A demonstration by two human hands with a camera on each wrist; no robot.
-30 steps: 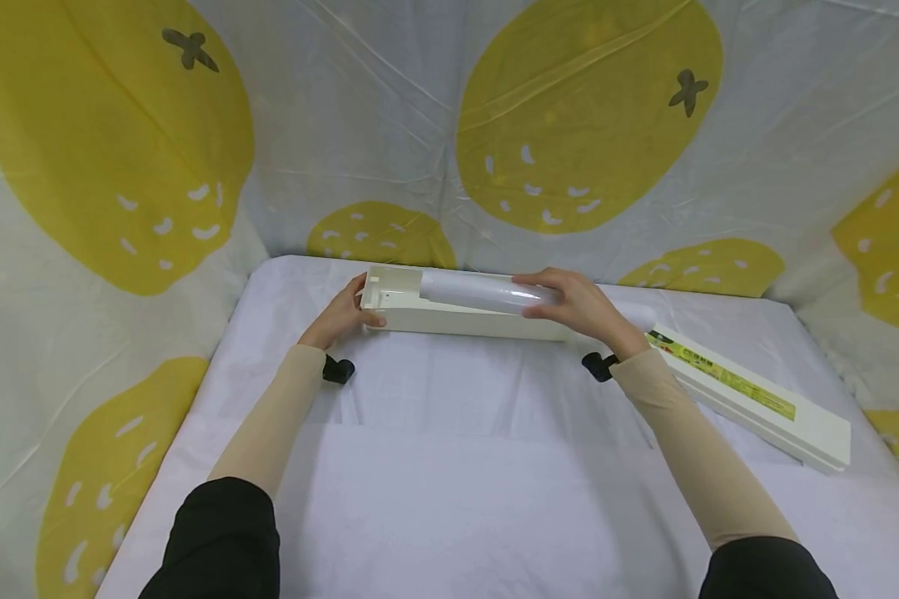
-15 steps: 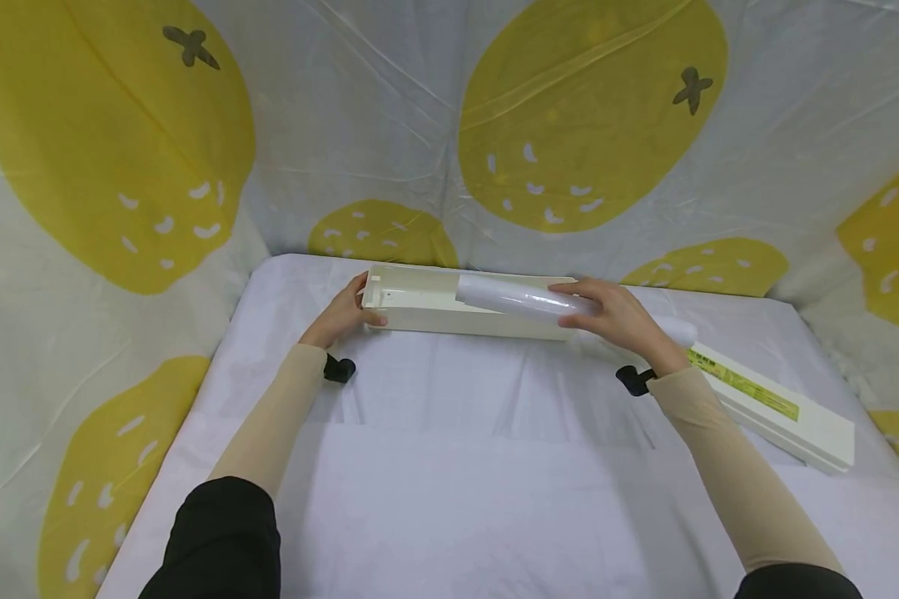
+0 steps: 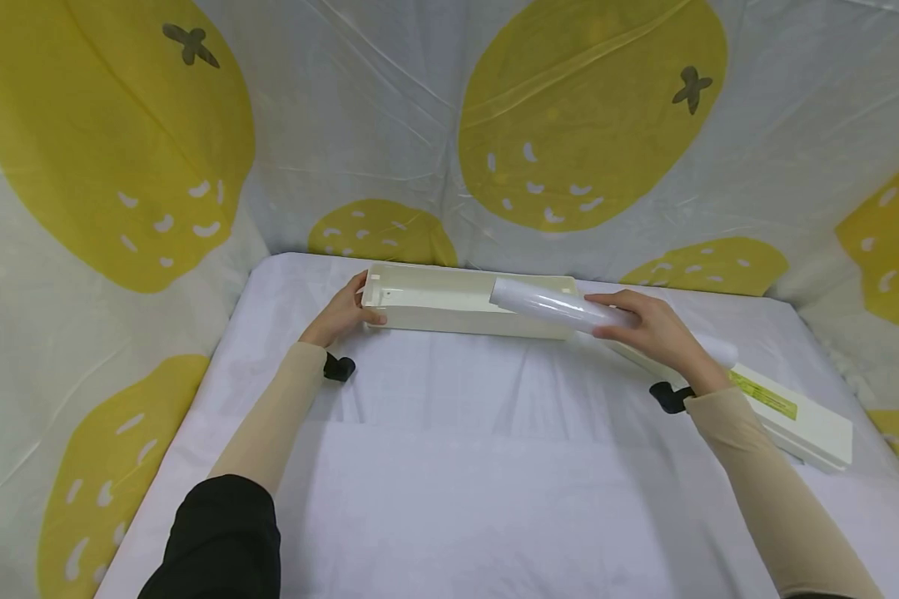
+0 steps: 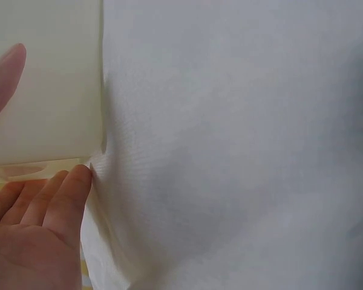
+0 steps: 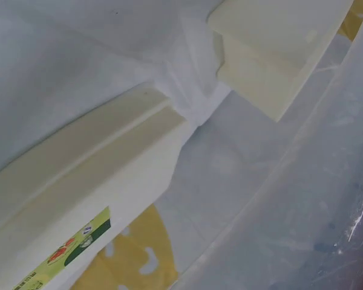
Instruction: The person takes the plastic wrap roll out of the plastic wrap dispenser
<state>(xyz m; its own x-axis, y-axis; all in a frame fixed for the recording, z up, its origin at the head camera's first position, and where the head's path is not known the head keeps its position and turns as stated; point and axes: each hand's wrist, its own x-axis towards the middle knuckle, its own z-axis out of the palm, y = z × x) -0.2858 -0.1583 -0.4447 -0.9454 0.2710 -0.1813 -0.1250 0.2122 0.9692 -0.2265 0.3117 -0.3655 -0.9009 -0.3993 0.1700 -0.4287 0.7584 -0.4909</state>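
Observation:
A long, open-topped cream box (image 3: 479,323) lies toward the back of the white-covered surface. At its left end, my left hand (image 3: 339,316) holds it, thumb on the front wall and fingers at the end wall. My right hand (image 3: 659,333) grips a shiny white roll of plastic wrap (image 3: 547,308) around its middle. The roll slants, its left end overlapping the box's right part in the head view. In the right wrist view the wrap (image 5: 314,211) fills the right side, and no part of my right hand shows there. Inside, the box looks bare.
To the right lies a long cream lid (image 3: 809,420) with a yellow-green label (image 3: 764,394), partly behind my right hand and the roll. A curtain printed with yellow fruit (image 3: 592,116) hangs close behind the box. Black wrist cameras (image 3: 340,368) sit on both wrists.
My right hand has carried the roll of plastic wrap rightward and toward me, baring more of the box's inside. My left hand keeps its hold on the box's left end.

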